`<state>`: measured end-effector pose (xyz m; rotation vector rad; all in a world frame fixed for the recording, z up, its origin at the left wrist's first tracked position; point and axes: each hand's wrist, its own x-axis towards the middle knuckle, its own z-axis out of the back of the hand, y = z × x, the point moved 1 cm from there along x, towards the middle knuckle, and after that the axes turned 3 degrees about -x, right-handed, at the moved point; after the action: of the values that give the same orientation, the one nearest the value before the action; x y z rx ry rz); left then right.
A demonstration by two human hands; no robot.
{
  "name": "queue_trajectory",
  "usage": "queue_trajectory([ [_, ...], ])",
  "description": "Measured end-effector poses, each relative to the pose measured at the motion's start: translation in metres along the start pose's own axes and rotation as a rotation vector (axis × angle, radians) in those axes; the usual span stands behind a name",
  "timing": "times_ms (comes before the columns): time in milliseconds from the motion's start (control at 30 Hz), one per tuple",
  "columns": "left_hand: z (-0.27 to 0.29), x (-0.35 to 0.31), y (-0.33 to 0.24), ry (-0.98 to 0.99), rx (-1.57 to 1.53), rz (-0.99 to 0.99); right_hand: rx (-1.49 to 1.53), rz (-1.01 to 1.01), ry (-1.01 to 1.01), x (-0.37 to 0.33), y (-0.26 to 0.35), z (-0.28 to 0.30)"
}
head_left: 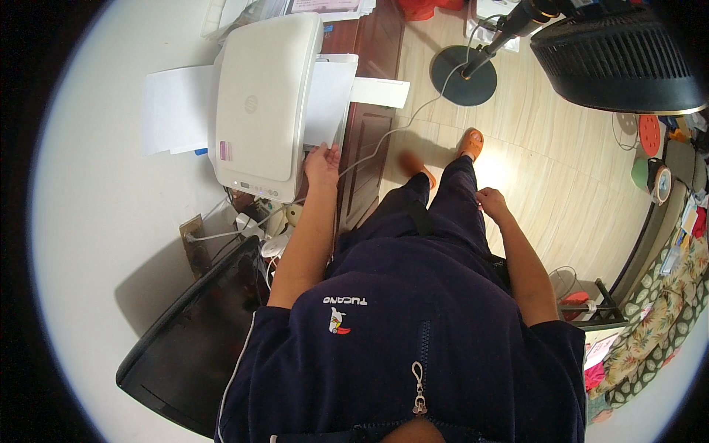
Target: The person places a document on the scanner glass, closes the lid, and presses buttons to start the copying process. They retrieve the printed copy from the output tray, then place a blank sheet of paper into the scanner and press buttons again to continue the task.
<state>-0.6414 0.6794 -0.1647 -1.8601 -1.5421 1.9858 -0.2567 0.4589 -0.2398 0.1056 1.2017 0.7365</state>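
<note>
Left of the printer [262, 103], white sheets [177, 111] are sticking out; they are probably light, limp and easily creased, best pinched flat along their outer edge. The printer itself is sitting on a brown cabinet [367, 140]; its pale shell is looking stiff, bulky and likely smooth, so support low on both sides should suit it better than the lid. At the printer's near right edge, the left hand [323, 164] is curling its fingers loosely; whether it is gripping anything, I cannot tell. Just beyond it, right of the printer, a paper stack [329, 103] is jutting out, probably sliding easily sheet against sheet. Well right of the printer, the right hand [491, 202] is hanging half-curled by the trouser leg [459, 199], its hold unclear.
</note>
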Motion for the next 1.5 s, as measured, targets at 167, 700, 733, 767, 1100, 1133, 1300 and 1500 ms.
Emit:
queue_trajectory([
  [167, 0.001, -0.006, 0.002, 0.02, 0.004, -0.007, -0.031, 0.015, 0.002, 0.006, -0.004, -0.001],
  [700, -0.045, -0.045, 0.005, 0.101, 0.96, -0.774, -0.035, 0.012, 0.017, 0.006, 0.002, 0.005],
  [733, -0.045, -0.044, 0.007, 0.091, 0.98, -0.767, -0.041, 0.007, 0.015, 0.005, 0.002, 0.005],
  [767, -0.045, -0.044, 0.008, 0.079, 1.0, -0.762, -0.046, 0.003, 0.014, 0.002, 0.005, 0.007],
  [1100, -0.026, -0.02, 0.022, 0.051, 0.877, -0.587, 0.06, 0.046, 0.062, 0.009, 0.04, 0.008],
  [1133, -0.021, -0.016, 0.024, 0.047, 0.856, -0.561, 0.104, 0.071, 0.101, 0.01, 0.052, 0.005],
  [1300, -0.038, -0.044, 0.016, 0.016, 0.703, -0.413, -0.108, 0.763, 0.148, 0.03, 0.104, -0.017],
  [1500, -0.043, -0.056, 0.009, 0.008, 0.664, -0.341, 0.345, 0.269, 0.498, 0.009, 0.199, -0.027],
])
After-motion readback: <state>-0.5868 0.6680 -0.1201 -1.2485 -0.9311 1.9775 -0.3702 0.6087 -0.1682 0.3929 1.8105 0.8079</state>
